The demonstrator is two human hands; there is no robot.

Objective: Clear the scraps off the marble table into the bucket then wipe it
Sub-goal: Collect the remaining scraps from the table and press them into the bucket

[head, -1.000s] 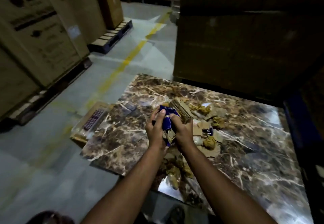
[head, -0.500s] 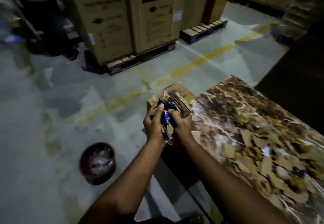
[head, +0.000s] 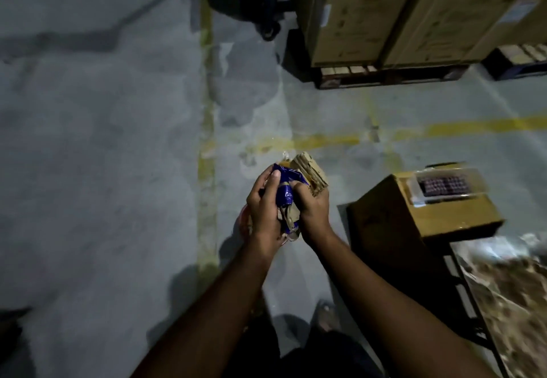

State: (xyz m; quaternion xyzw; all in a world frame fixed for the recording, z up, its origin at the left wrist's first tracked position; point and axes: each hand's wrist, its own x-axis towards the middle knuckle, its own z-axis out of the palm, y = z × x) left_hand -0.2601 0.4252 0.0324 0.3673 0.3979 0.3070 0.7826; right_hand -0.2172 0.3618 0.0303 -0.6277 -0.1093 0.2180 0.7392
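Your left hand [head: 263,208] and right hand [head: 313,210] clamp scrap bundle [head: 291,191] together: light, loose cardboard and crinkly blue wrapper; cup from both sides, underneath.

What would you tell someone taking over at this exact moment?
Left hand and right hand together hold one bundle of scraps: blue wrapper, cardboard pieces. The grip sits over the floor, left of the marble table. A red rim, likely the bucket, peeks out under the left hand.
Done: one handful lifted.
Left: drop it in, clear the remaining scraps, wipe.
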